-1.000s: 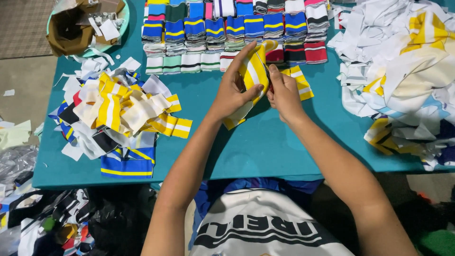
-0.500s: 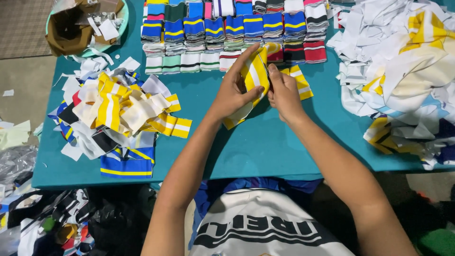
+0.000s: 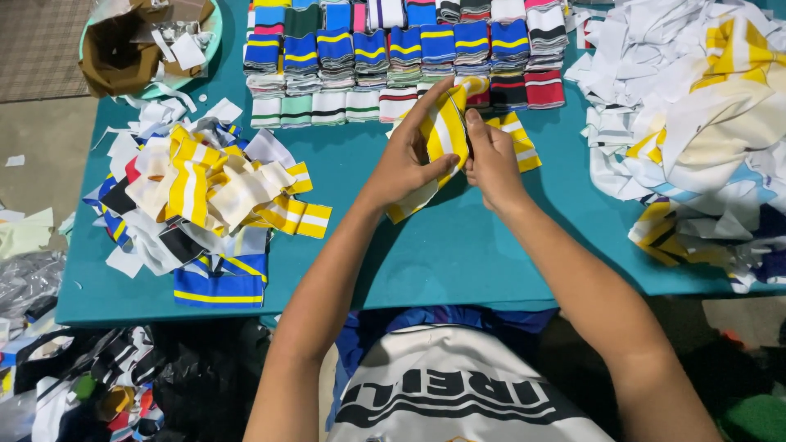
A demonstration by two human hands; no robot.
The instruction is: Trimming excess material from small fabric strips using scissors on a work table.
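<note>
Nearest to the camera, the two forearms reach out over the teal tabletop and the hands meet a little beyond its middle. The left hand is closed around a yellow and white striped knit band, with the thumb pressed on its front and the fingers behind it, while the lower end of the band hangs down to the tabletop. The right hand pinches the same band from the other side, with the fingers curled and the fingertips at the upper edge; I cannot tell exactly how the band is folded between the palms, because the hands cover it. To do this fold well, I think both edges should be held level and the stripes matched before pressing, so the piece stays flat and even. Just behind the right hand lies another yellow striped piece. To the left is a loose heap of mixed bands, and to the right a big pile of white and yellow cloth. Farthest away stand neat rows of folded bands. Compared with half a second ago, almost nothing differs: the hands keep the same grip and the band stays in the same place.
</note>
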